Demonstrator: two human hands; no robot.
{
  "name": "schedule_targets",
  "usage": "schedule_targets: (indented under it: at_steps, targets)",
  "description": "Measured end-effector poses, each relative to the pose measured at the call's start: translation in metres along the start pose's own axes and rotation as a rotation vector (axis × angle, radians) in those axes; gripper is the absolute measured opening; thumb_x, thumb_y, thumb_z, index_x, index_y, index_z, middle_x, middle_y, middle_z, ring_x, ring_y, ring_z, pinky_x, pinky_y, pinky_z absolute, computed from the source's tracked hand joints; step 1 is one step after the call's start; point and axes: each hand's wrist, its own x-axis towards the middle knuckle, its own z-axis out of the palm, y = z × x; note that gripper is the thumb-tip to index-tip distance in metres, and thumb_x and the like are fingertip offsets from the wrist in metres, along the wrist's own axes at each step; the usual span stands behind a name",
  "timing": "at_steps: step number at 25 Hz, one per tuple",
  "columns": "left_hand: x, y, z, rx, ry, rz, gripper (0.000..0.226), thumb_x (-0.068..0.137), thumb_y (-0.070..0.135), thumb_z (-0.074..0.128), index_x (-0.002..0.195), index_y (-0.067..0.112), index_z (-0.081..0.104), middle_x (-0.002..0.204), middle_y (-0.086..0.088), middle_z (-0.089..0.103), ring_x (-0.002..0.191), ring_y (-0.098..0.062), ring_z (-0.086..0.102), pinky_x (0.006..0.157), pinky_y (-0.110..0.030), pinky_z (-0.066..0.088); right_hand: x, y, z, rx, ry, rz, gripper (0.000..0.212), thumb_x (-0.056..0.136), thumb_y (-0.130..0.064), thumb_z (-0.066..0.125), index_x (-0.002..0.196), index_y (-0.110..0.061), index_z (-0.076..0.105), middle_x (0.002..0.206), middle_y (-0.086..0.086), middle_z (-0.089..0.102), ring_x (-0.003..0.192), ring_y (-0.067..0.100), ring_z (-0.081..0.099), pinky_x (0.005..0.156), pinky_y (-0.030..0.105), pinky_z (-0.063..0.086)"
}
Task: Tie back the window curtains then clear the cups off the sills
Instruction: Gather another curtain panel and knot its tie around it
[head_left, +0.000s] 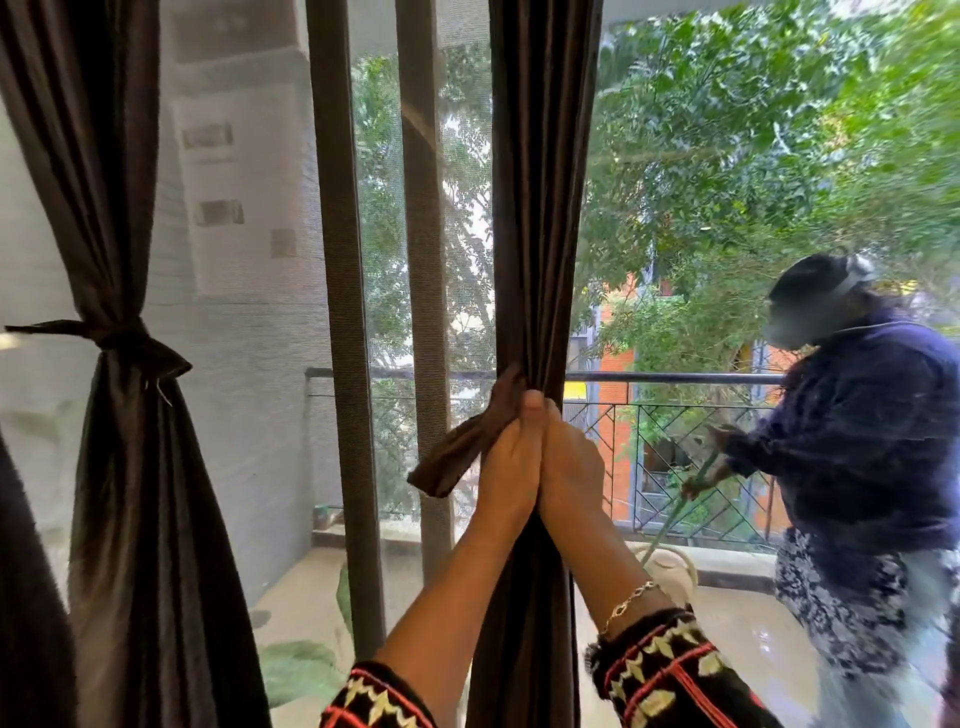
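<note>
Around: to your left hangs a second curtain (130, 493), cinched at its waist by a knot (130, 343). Past the glass a railing (675, 378) runs level, with trees (727, 156) behind it. A person (857, 415) in a dark top stands outside on the right, holding a long stick.
In the way: two upright posts (343, 312) stand just left of your curtain (540, 208), and the loose end of the tie (457, 457) hangs across the nearer one. Your forearms cross in front of the curtain's lower folds.
Edges and room: there is open glass on the curtain's right side, and a narrower strip between the posts on its left.
Curtain: it hangs in the middle of the window with its long axis vertical, its folds bunched tight where your hands meet at railing height.
Tie: a flat brown strip that comes out of your left fist and slants down to the left, free end lowest.
Left grip: your left hand (511, 467) is closed on the tie, pressed against the bunch.
Right grip: your right hand (569, 467) clasps the gathered curtain, touching your left hand. Its fingers are hidden behind the fabric.
</note>
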Motion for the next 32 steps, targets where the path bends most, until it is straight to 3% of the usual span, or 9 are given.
schedule_targets:
  at_steps: [2,5,8,12,17,23,26,30,32]
  targets:
    - [0.006,-0.004,0.0,0.01,0.004,0.071,0.075,0.066,0.066,0.061,0.117,0.01,0.06,0.112,-0.005,0.066,0.106,-0.017,0.062,0.095,-0.034,0.048,-0.006,0.0,0.0,0.144,-0.017,-0.017,0.021,0.099,-0.017,0.035,0.086,-0.014,0.052,0.088,0.016,0.06,0.092,0.036,0.061,0.077,0.039,0.047]
    - [0.018,-0.005,0.0,-0.019,0.115,0.06,0.043,0.082,0.04,0.063,0.109,0.006,0.063,0.1,-0.009,0.07,0.094,-0.021,0.066,0.088,-0.04,0.052,-0.003,0.001,0.004,-0.007,-0.052,-0.107,0.021,0.099,-0.019,0.036,0.104,-0.01,0.054,0.103,0.013,0.062,0.099,0.031,0.061,0.073,0.036,0.044]
    - [0.025,-0.003,-0.002,-0.004,0.192,0.082,0.022,0.094,0.021,0.05,0.099,0.006,0.065,0.094,-0.009,0.068,0.091,-0.024,0.065,0.085,-0.036,0.052,0.004,0.014,0.015,-0.079,-0.139,-0.156,0.055,0.094,-0.018,0.044,0.144,-0.007,0.023,0.14,0.014,0.044,0.12,0.029,0.051,0.092,0.037,0.046]
    - [0.031,-0.007,-0.014,0.0,0.243,0.076,0.016,0.096,0.015,0.046,0.088,0.013,0.06,0.089,-0.005,0.064,0.086,-0.023,0.062,0.085,-0.036,0.049,0.013,0.036,0.007,0.205,-0.431,-0.107,0.082,0.073,-0.03,0.07,0.139,-0.005,0.029,0.134,0.012,0.047,0.125,0.029,0.045,0.101,0.044,0.042]
    - [0.027,-0.004,-0.033,-0.282,0.053,0.031,0.02,0.097,0.011,0.04,0.098,0.012,0.06,0.082,0.002,0.071,0.074,-0.01,0.068,0.074,-0.024,0.056,0.041,0.047,-0.038,0.847,-0.272,0.029,0.062,0.072,-0.027,0.077,0.127,-0.013,0.051,0.121,-0.005,0.058,0.112,0.01,0.056,0.099,0.029,0.043]
    - [0.017,0.0,-0.035,-0.296,0.014,0.001,0.02,0.097,0.011,0.039,0.097,0.014,0.058,0.074,0.006,0.073,0.069,-0.005,0.068,0.064,-0.02,0.056,0.053,0.038,-0.048,1.152,-0.506,0.146,0.024,0.08,-0.004,0.064,0.104,-0.006,0.064,0.082,0.001,0.074,0.075,0.013,0.071,0.064,0.025,0.057]
    - [0.014,0.002,-0.033,-0.188,0.168,0.039,0.018,0.097,0.013,0.041,0.104,0.013,0.058,0.087,0.004,0.069,0.076,-0.007,0.067,0.068,-0.018,0.055,0.049,0.038,-0.045,0.989,-0.435,0.149,0.031,0.078,-0.002,0.068,0.109,0.0,0.064,0.078,0.001,0.073,0.071,0.014,0.07,0.063,0.026,0.057]
    - [0.018,-0.004,-0.021,-0.05,0.332,0.08,0.026,0.097,0.017,0.043,0.118,0.008,0.056,0.108,-0.008,0.063,0.101,-0.022,0.06,0.089,-0.03,0.05,0.026,0.031,-0.026,0.099,-0.05,-0.114,0.035,0.088,-0.02,0.058,0.121,-0.009,0.057,0.106,0.011,0.067,0.103,0.031,0.061,0.101,0.043,0.038]
    - [0.015,-0.004,-0.008,-0.019,0.338,0.103,0.02,0.097,0.016,0.042,0.109,0.014,0.057,0.103,-0.006,0.063,0.099,-0.023,0.061,0.086,-0.029,0.05,0.006,0.025,-0.015,-0.13,0.134,-0.23,0.043,0.083,-0.009,0.059,0.125,-0.007,0.053,0.101,0.013,0.067,0.095,0.033,0.063,0.098,0.044,0.036]
